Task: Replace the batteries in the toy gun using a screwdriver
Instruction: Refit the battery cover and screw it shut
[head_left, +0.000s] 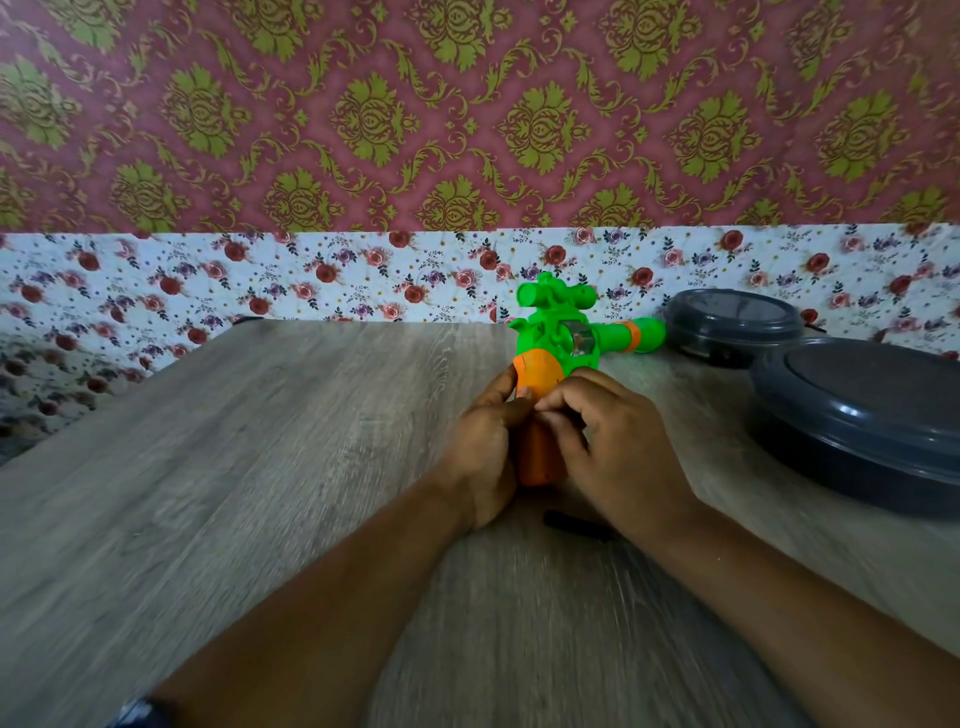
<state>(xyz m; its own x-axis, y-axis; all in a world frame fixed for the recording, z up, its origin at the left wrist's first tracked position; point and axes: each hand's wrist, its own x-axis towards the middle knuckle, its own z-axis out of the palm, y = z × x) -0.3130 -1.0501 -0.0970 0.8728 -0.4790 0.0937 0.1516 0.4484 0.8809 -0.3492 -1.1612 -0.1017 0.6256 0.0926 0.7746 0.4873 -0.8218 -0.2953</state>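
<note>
Two hands, left (480, 457) and right (618, 447), both clamped on the toy gun (558, 338) handle standing on the counter (260, 467); I judge battery cover work underway, next needing the dark tool (574, 525), likely the screwdriver, lying just behind.

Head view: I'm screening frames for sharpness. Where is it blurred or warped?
Head view: table grain smears near the bottom edge, both forearms soft; toy gun fairly sharp; wide-angle lens bows the wall border; light soft, no glare.
</note>
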